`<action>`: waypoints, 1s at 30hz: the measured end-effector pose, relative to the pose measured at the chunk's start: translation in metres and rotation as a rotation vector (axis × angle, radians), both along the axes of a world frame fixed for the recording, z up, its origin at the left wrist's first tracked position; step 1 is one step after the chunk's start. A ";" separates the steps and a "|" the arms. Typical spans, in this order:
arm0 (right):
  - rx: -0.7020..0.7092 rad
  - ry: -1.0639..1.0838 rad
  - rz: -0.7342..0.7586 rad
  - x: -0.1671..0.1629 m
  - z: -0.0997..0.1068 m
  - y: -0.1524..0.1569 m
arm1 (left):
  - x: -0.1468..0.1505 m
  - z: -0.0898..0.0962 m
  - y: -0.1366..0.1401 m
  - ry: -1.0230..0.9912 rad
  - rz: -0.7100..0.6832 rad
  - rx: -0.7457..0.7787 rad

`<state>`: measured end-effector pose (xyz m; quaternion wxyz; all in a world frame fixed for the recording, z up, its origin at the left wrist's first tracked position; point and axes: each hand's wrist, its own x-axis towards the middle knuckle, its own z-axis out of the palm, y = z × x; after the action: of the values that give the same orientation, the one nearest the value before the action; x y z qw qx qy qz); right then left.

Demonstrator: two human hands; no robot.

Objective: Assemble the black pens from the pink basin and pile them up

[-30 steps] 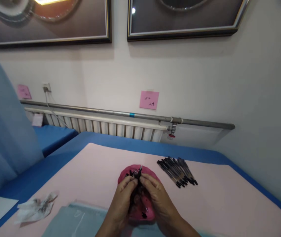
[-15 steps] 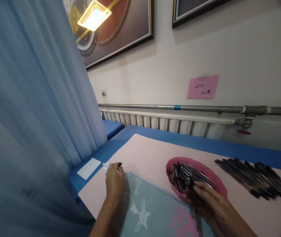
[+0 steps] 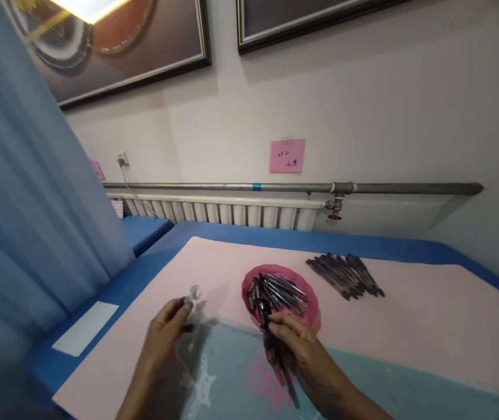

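My left hand [image 3: 168,326] is closed, thumb and fingers pinching a small white, partly see-through piece [image 3: 195,294] whose kind I cannot make out. It is above the edge of a blue-grey patterned cloth [image 3: 227,356]. In my right hand [image 3: 295,344] a few dark-capped pens [image 3: 264,312] are gripped, tilted, with their lower ends pointing toward me. That hand is just in front of a pink oval basket [image 3: 314,309]. Inside the basket lie black pen caps [image 3: 254,291] and several clear pen barrels [image 3: 286,291].
Several black pens [image 3: 343,274] lie in a slanted row right of the basket on pink paper [image 3: 407,303]. A white card [image 3: 85,328] lies on the blue bed [image 3: 214,230] at left. A blue curtain [image 3: 34,204] hangs there. Behind stand a radiator [image 3: 231,213] and pipe [image 3: 214,186].
The view has turned to the right, so everything sits further left. My left hand has lifted the white piece up off the paper. My right hand still holds the pens near the basket.
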<state>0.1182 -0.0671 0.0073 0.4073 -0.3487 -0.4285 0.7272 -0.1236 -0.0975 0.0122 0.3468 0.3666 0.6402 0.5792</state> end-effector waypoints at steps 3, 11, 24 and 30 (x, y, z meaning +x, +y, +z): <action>0.075 -0.081 0.013 -0.002 -0.003 -0.005 | 0.060 0.005 -0.004 -0.382 -0.108 0.022; 0.453 -0.389 -0.015 0.001 -0.014 -0.006 | 0.114 0.002 0.002 -0.351 -0.286 0.030; 0.389 -0.384 0.011 0.002 -0.016 -0.002 | 0.108 -0.023 0.013 -0.231 -0.349 0.018; -0.144 -0.081 0.156 0.001 -0.007 -0.002 | 0.093 -0.033 0.011 -0.339 -0.504 0.083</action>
<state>0.1193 -0.0687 0.0003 0.3058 -0.3716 -0.4172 0.7710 -0.0304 -0.0862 -0.0211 0.5663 0.4259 0.4379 0.5533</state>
